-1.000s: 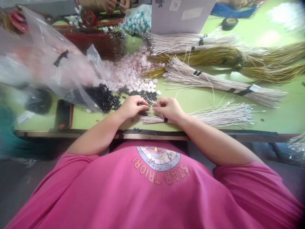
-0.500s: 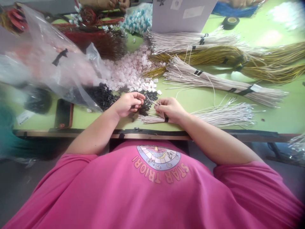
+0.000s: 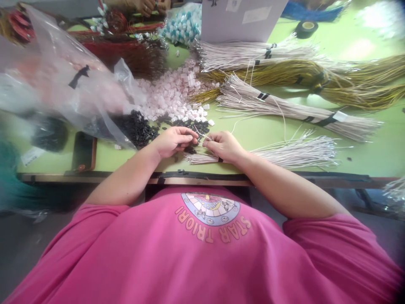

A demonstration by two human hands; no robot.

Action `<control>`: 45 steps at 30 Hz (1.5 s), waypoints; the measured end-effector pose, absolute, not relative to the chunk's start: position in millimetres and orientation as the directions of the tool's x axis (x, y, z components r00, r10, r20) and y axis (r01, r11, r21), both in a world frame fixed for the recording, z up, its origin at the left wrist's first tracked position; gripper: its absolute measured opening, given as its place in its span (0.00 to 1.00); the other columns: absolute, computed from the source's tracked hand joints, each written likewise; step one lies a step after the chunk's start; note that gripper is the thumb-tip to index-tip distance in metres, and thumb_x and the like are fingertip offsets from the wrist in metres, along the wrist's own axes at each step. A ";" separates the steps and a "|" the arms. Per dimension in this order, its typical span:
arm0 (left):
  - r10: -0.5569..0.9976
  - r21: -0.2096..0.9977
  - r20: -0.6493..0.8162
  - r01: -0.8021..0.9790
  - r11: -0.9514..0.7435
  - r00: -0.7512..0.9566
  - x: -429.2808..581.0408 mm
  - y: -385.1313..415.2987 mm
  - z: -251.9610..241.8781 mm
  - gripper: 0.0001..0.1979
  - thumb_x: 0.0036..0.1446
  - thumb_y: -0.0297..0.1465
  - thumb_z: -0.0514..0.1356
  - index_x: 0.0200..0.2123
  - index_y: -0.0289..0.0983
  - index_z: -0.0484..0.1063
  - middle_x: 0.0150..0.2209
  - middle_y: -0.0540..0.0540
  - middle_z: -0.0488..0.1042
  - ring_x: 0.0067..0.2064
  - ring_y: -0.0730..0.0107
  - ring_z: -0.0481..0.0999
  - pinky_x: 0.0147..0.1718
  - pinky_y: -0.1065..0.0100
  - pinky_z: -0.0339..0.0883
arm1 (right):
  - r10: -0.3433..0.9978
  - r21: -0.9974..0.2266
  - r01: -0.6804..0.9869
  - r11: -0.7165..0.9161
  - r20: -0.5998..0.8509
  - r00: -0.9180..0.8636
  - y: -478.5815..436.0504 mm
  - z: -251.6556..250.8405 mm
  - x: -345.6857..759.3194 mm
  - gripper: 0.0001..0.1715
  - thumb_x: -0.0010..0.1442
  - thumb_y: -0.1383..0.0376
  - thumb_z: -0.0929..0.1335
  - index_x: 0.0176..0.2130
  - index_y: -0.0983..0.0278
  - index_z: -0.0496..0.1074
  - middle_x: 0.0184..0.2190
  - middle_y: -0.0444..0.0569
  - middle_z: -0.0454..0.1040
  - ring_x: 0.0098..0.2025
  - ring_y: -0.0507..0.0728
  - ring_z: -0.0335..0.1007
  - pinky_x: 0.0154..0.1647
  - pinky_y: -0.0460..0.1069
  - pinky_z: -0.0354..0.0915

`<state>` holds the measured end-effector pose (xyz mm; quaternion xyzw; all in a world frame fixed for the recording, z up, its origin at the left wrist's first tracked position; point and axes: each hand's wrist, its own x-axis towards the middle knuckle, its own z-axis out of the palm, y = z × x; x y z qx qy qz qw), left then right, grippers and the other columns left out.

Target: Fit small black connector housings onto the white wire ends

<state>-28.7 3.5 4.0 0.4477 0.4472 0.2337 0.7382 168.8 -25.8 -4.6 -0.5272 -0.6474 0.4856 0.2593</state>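
Note:
My right hand (image 3: 225,146) is closed on a thin white wire (image 3: 202,134), whose free end points up and left toward my other hand. My left hand (image 3: 177,141) is curled at the wire's left side, thumb and forefinger close together; whatever lies between them is too small to make out. Under my hands lie small black pieces (image 3: 193,124), with a larger black heap (image 3: 139,128) to the left. A taped bundle of white wires (image 3: 294,151) passes beneath my right hand. Pale pink connector pieces (image 3: 177,95) are heaped behind my hands.
Taped white wires (image 3: 284,105) and yellow-green wires (image 3: 284,74) lie behind on the right. A clear plastic bag (image 3: 85,80) and a phone (image 3: 84,151) are at left. Black tape (image 3: 306,28) sits farther back. Another person's hand (image 3: 147,6) shows at the top.
My left hand has moved slightly right and down, nearer my right hand. Its fingers have come closer to the wire's end. My right hand has shifted slightly left.

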 end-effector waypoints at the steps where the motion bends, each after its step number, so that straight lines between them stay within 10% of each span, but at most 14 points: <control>1: 0.748 0.872 -0.451 0.060 0.486 0.487 -28.3 3.4 3.7 0.08 0.46 0.25 0.61 0.33 0.33 0.73 0.29 0.47 0.72 0.19 0.86 0.59 0.15 0.79 0.45 | 0.937 -0.894 0.448 -0.017 -0.171 -0.306 -25.8 -4.0 168.5 0.16 0.51 0.56 0.64 0.21 0.66 0.64 0.15 0.39 0.56 0.19 0.46 0.51 0.21 0.44 0.50; 10: 0.912 0.930 -0.231 0.352 0.104 0.340 -24.6 -0.7 -1.6 0.11 0.42 0.32 0.66 0.31 0.34 0.73 0.24 0.50 0.71 0.24 0.78 0.66 0.23 0.72 0.60 | 0.921 -0.889 0.447 -0.097 -0.251 -0.298 -26.7 2.2 166.9 0.14 0.51 0.59 0.62 0.23 0.66 0.66 0.14 0.38 0.56 0.17 0.45 0.50 0.21 0.44 0.50; 17: 0.927 0.716 0.156 0.607 -0.344 0.342 -23.6 -2.9 -11.1 0.08 0.44 0.33 0.65 0.25 0.35 0.71 0.27 0.49 0.70 0.30 0.73 0.68 0.31 0.69 0.61 | 0.921 -0.883 0.463 -0.078 -0.241 -0.305 -26.8 0.6 167.3 0.13 0.50 0.59 0.62 0.24 0.66 0.67 0.14 0.38 0.56 0.18 0.46 0.50 0.21 0.44 0.50; 45: 0.834 0.476 0.287 0.686 -0.550 0.470 -21.9 -10.6 -9.1 0.05 0.51 0.32 0.60 0.27 0.36 0.69 0.28 0.49 0.67 0.31 0.73 0.66 0.32 0.70 0.60 | 0.932 -0.891 0.441 -0.105 -0.243 -0.270 -25.6 0.7 164.3 0.10 0.48 0.63 0.62 0.21 0.66 0.64 0.13 0.39 0.55 0.18 0.46 0.50 0.20 0.44 0.50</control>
